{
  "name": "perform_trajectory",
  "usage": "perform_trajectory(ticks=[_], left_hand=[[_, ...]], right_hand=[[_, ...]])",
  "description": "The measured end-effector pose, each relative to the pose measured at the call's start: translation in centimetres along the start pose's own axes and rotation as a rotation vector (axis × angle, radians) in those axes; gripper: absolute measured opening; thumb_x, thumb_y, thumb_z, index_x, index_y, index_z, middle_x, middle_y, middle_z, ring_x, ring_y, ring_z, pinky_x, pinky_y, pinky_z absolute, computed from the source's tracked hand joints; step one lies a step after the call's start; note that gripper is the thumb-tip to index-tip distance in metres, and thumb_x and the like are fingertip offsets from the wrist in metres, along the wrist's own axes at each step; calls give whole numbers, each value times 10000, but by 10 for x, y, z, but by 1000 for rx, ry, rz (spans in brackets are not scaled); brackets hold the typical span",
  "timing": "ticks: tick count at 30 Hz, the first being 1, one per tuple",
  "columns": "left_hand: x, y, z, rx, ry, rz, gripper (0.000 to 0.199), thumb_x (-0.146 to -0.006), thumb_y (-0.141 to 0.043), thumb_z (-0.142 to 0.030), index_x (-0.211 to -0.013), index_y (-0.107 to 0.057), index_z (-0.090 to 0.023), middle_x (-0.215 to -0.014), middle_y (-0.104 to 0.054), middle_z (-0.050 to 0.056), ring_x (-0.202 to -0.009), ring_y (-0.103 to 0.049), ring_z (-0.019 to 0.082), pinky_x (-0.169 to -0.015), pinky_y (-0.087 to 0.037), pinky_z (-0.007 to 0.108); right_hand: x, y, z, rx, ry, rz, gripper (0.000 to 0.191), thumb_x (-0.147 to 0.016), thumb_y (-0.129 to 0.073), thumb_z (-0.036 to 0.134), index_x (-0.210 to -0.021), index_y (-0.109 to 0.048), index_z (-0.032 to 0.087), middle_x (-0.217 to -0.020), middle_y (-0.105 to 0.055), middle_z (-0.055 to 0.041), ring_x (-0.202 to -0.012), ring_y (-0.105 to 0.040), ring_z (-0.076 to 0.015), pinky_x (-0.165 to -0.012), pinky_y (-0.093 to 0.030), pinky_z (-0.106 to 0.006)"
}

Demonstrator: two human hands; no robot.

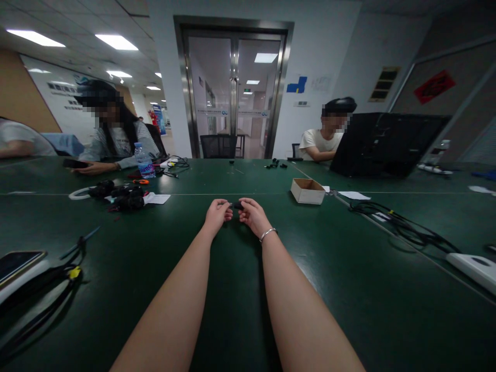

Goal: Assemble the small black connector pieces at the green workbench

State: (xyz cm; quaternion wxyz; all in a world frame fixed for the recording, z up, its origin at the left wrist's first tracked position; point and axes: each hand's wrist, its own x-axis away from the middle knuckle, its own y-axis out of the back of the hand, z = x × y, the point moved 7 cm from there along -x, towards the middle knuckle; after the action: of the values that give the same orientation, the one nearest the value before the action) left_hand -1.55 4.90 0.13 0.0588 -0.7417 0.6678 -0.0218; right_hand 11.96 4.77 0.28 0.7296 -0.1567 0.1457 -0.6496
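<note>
Both my arms reach forward over the green table (236, 289), and my hands meet near its middle. My right hand (253, 216) pinches a small black piece (237, 205) between thumb and fingers; its exact kind is too small to tell. Close beside it, my left hand (217, 216) is closed in a pinch, with a tiny dark bit at the fingertips that I cannot name. Only a narrow gap separates the two sets of fingertips. A silver bracelet (268, 234) circles my right wrist.
A small open cardboard box (308, 192) stands right of my hands. Black coiled cables (403, 225) and a white power strip (475, 268) lie further right. Leftward are black parts (127, 197), a bottle (144, 163) and a phone (19, 263). Other people sit across, one behind a monitor (383, 144).
</note>
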Motion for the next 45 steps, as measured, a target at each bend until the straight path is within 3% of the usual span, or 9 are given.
perform_trajectory(ticks=[12,20,26,35,45], left_hand=[[4,-4,-5,13,7,44,200,-823,-621,-316,-860,-545,-135,-609,-600,18,-515,-561,86,-491,-450,174],[-1,3,-1,67,-29,-12,329,-760,-693,-422,-833,-540,-140,-631,-582,11,-536,-553,90,-493,-476,191],[-3,5,0,66,-31,-35,312,-799,-656,-423,-818,-516,-145,-634,-566,7,-552,-548,90,-499,-483,189],[0,4,-1,-21,2,-36,219,-892,-536,-348,-820,-496,-145,-637,-554,3,-525,-530,83,-489,-484,192],[-5,2,3,-180,-13,34,342,-891,-479,-462,-753,-512,-150,-585,-544,4,-453,-509,94,-459,-453,210]], right_hand=[[0,3,-2,-13,-31,-39,102,-861,-605,194,-894,-511,170,-587,-595,-14,-443,-549,-112,-427,-465,-186],[1,-4,-4,9,-61,52,111,-868,-631,173,-884,-524,153,-773,-650,-37,-549,-639,-128,-560,-563,-246],[0,-2,-3,19,-10,30,114,-840,-642,110,-923,-571,143,-676,-594,6,-537,-619,-111,-562,-556,-227],[0,-1,-2,13,23,58,202,-797,-631,38,-967,-608,143,-694,-579,10,-577,-635,-123,-602,-571,-248],[0,0,-1,12,21,74,216,-797,-635,57,-985,-645,164,-747,-592,3,-601,-629,-113,-612,-572,-244]])
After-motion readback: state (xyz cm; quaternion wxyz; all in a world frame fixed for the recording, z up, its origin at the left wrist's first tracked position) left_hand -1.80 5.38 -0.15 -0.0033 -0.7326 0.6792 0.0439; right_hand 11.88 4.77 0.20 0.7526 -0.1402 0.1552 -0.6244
